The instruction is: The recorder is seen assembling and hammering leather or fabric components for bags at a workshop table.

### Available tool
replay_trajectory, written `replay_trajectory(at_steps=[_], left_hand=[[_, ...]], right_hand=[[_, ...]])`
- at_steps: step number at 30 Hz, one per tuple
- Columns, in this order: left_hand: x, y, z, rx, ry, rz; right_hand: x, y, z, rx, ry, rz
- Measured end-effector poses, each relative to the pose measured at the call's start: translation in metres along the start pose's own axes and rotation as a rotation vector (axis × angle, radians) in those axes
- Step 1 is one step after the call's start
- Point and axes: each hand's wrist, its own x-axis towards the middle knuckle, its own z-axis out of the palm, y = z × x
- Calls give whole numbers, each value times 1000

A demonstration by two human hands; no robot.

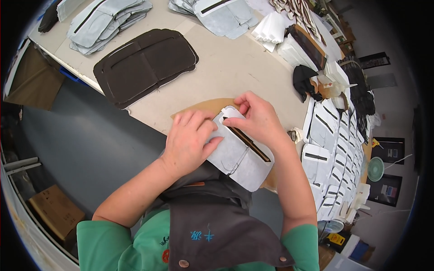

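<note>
A light grey fabric panel [221, 153] with rounded corners lies tilted at the table's near edge. A dark slot with brown edging [247, 142] runs along it, and loose dark threads [237, 163] trail across it. My right hand [257, 118] pinches the panel's far end, its thumb on the tip of the slot and its fingers curled. My left hand [187, 140] rests over the panel's left edge, fingers loosely bent and thumb held apart. Under the panel and both hands shows a tan board [205, 106]; most of it is hidden.
A dark brown padded panel [147, 63] lies farther left on the table [235, 67]. Stacks of grey panels [106, 22] stand at the back. Rows of slotted panels [337, 153] spread on the right, near a black cloth [305, 81]. A cardboard box [56, 210] sits at lower left.
</note>
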Motion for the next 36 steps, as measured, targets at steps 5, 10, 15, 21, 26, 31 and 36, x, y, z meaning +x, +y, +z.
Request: replay_trajectory(at_steps=[5,10,15,21,26,31,36], left_hand=[[5,7,4,-95,84,-95],[2,8,-12,110,-114,22],[2,17,-10,162,-178,18],[4,2,-18,-162,-18,-157],[13,16,-17,-89,-84,70],[18,23,3,-25,-115,156],[13,14,10,-103,-118,115]], right_hand=[[6,12,-28,189,-265,77],[-54,-8,-115,610,246,-85],[-113,49,-56,1074,359,121],[-167,44,-8,791,214,525],[-173,75,-35,240,261,420],[-123,27,1,75,315,-125],[-100,12,4,-138,239,-112]])
